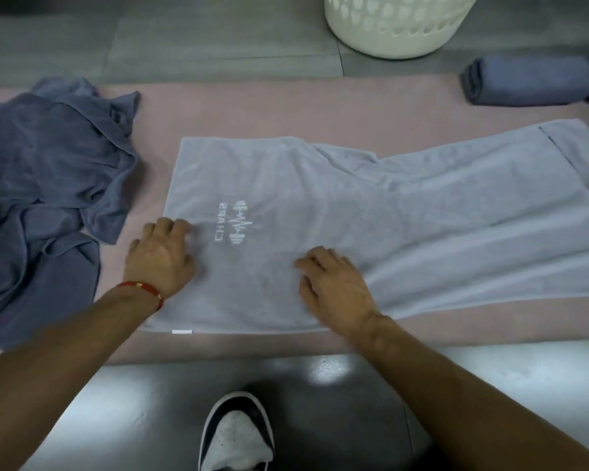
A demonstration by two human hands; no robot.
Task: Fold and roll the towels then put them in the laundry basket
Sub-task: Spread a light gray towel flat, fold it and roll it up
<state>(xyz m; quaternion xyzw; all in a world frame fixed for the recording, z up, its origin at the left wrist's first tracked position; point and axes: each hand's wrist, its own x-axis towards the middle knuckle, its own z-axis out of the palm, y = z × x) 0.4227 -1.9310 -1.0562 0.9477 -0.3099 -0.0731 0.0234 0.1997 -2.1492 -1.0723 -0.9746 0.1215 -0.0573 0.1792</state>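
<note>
A light grey towel (371, 212) with a white dumbbell logo lies spread lengthwise across a pink mat (252, 110), partly folded and wrinkled toward the right. My left hand (159, 254) rests palm down on the towel's left end, fingers curled against the cloth. My right hand (334, 287) lies flat on the towel near its front edge. A crumpled dark blue towel (45, 185) sits at the left of the mat. A rolled dark blue towel (531, 79) lies at the back right. The white laundry basket (395, 25) stands on the floor behind the mat.
The pink mat's front edge runs just below my hands; beyond it is glossy grey floor with my shoe (238, 433) on it. Grey floor tiles lie behind the mat around the basket.
</note>
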